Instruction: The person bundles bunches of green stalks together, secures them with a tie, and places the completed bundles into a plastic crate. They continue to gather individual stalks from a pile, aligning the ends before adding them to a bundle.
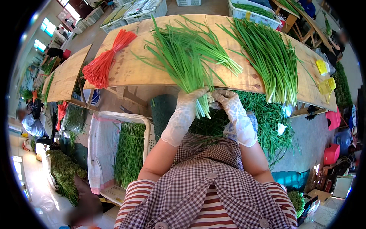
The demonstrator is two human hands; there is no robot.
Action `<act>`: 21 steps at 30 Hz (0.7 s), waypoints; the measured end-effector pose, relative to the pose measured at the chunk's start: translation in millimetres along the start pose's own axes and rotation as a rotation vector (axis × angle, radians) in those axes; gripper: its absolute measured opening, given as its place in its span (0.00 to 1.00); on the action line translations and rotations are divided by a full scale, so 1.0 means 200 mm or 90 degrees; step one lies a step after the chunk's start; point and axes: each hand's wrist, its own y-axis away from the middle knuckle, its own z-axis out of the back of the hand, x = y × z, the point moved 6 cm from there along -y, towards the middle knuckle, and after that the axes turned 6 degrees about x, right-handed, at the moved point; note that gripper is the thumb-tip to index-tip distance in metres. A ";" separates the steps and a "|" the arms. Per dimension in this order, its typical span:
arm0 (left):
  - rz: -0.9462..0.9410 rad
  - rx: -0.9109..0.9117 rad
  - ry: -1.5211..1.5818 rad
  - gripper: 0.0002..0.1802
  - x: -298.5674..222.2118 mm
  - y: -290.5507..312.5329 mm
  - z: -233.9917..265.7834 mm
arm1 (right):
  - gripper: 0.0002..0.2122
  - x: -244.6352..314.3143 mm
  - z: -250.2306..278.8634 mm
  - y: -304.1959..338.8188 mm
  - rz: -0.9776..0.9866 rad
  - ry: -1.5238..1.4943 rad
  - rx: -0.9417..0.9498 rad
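My left hand (190, 98), in a pale lace-patterned glove, is closed round a bunch of green garlic chives (177, 57). The leaves fan out over the wooden table (139, 74), and the pale stem ends stick out below my fist, past the table's near edge. Close beside those stems is my gloved right hand (227, 100), its fingers pinched together; what they hold is too small to make out. A smaller heap of chives (221, 55) lies partly under the bunch. To the right rests a large pile of chives (267, 57). A bundle of red ties (108, 61) lies on the left.
At my left stands a white crate (148, 131) full of chives. Chive leaves (263, 122) litter the floor at my right. Yellow containers (326, 86) sit at the table's right end, near pink stools (332, 154). Another person (33, 124) is at the far left.
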 end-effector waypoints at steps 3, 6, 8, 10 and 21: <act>-0.035 0.019 0.001 0.12 -0.01 0.00 0.02 | 0.11 -0.01 0.00 0.04 0.043 -0.052 0.020; -0.031 -0.005 -0.045 0.12 -0.01 0.01 0.02 | 0.10 -0.01 0.01 0.04 0.026 0.042 0.012; -0.038 0.000 -0.044 0.13 0.00 0.01 0.02 | 0.09 -0.01 0.01 0.04 0.050 0.079 -0.003; -0.047 0.010 -0.042 0.13 0.00 0.00 0.01 | 0.09 -0.02 0.02 0.04 0.078 0.118 -0.020; -0.167 0.125 0.138 0.14 -0.26 0.05 0.01 | 0.11 0.03 0.10 0.22 0.058 0.770 -0.013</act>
